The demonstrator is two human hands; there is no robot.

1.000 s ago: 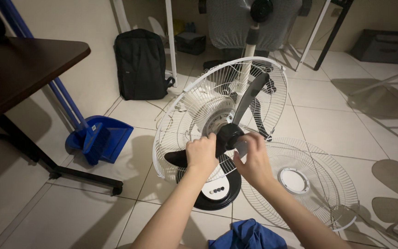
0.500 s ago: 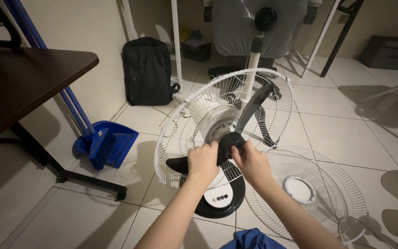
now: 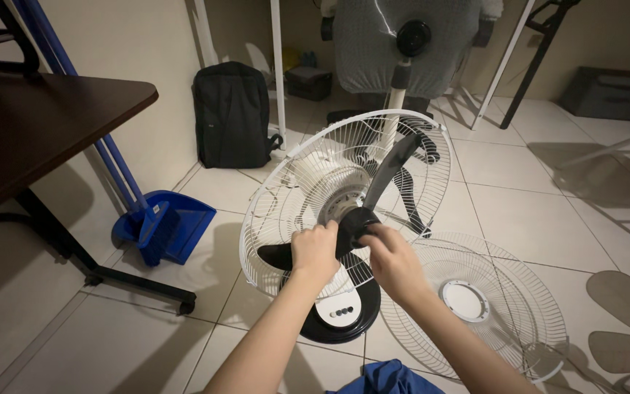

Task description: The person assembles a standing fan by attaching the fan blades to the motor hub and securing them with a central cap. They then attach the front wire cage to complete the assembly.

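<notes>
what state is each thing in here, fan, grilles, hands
fan: front grille off, blades bare
rear grille: on the fan
front grille: lying flat on the floor
left hand: gripping a black blade
right hand: fingers on the black hub

A black fan blade [image 3: 384, 175] sat on its hub inside the white rear grille [image 3: 308, 175], one blade pointing up.

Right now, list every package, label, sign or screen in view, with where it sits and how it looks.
Small pale label: on the blue dustpan by the wall, rectangular.
Control panel: on the fan base, white with dark round buttons.
No packages, signs or screens show.
</notes>
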